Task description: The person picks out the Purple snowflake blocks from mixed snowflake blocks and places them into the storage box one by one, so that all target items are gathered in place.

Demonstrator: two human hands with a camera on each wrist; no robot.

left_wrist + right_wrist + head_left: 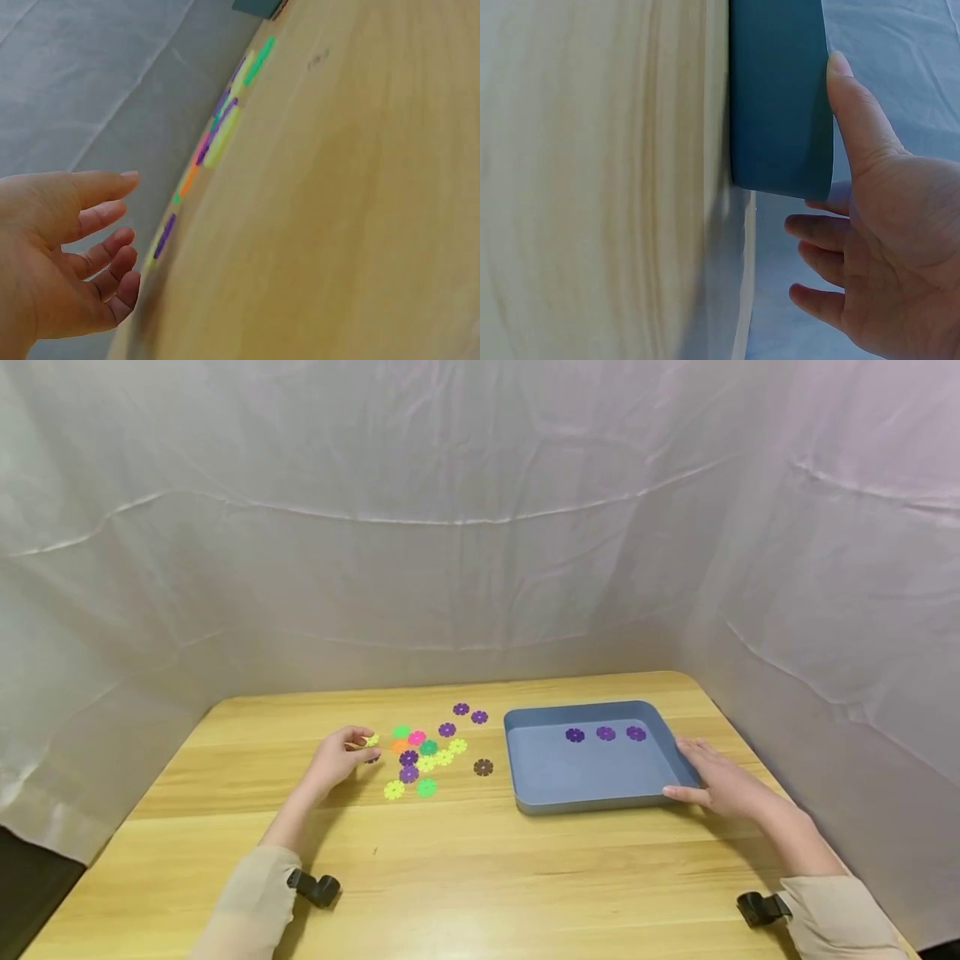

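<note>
left hand (337, 758) pinching yellow flower disc (372, 740) beside the disc pile (423, 753). right hand (720, 781) flat, fingers straight, touching blue tray (525, 777) w/ 3 purple discs (605, 733) inside.

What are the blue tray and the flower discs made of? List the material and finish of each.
Blue tray: likely moulded plastic, matte; uniform colour, rounded corners, thin smooth wall. Flower discs: probably thin plastic, possibly foam; flat, bright solid colours, notched edges. Too small to be sure.
</note>
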